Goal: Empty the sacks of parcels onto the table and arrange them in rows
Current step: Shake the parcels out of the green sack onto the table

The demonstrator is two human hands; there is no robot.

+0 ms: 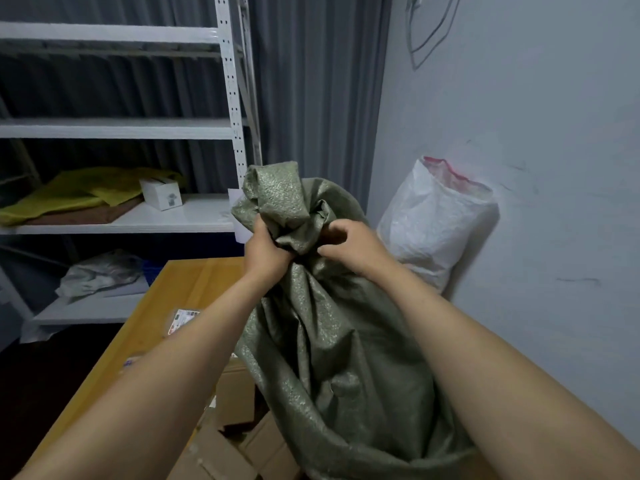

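Head view has both hands on the gathered neck of the green woven sack [329,358]. The left hand [268,252] is closed in a fist around the bunched fabric. The right hand [349,245] has its fingers curled into the folds just beside it, so the two hands nearly touch. Above them the loose mouth of the sack stands up in a crumpled bunch, and I see no tie on it.

From the grip the sack goes down at the near right side of the wooden table [180,282], over brown cardboard boxes [235,393] at the table's near end. Its bottom is cut off by the frame, so I cannot tell if it rests or hangs.

I judge the sack to be soft, with no shape of its own. The woven plastic folds deeply and looks a little slippery. The lower part bulges, so it probably carries some load. The neck is a good hold for lifting, but for tipping out, the bottom corners would serve better.

On the table lies a flat labelled parcel [181,320]. Beyond the table's far right corner a white sack [433,223] leans on the wall. Beyond its far left side stands a white metal shelving rack [228,98] with yellow bags [86,192] and a small white box [161,194].
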